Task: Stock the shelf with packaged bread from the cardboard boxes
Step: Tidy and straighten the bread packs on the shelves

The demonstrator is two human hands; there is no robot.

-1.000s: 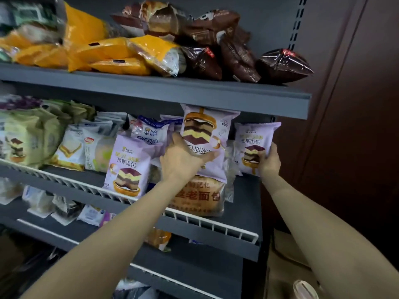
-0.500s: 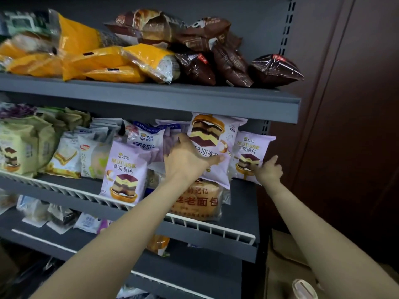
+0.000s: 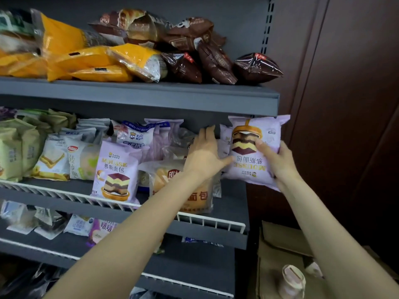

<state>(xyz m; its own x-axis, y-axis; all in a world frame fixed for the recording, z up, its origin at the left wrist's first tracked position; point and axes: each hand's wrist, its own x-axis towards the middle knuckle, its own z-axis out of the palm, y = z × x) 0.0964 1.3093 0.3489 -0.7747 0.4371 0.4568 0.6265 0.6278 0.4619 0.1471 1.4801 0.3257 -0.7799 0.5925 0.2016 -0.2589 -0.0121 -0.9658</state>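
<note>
Spanning the frame, a grey shelf (image 3: 138, 98) carries piled bread bags; a cardboard box (image 3: 280, 255) sits at lower right. At the middle tier's right end, the right hand (image 3: 278, 160) grips an upside-down purple mousse bread pack (image 3: 257, 169), while the left hand (image 3: 205, 154), fingers spread open, presses against neighbouring packs.

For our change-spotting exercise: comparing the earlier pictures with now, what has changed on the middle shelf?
The right hand has let go of the small mousse pack and now grips the upside-down mousse bread pack, shifted to the shelf's right end. The left hand has come off that pack, open. The upright mousse pack and top-shelf bags stayed.
</note>
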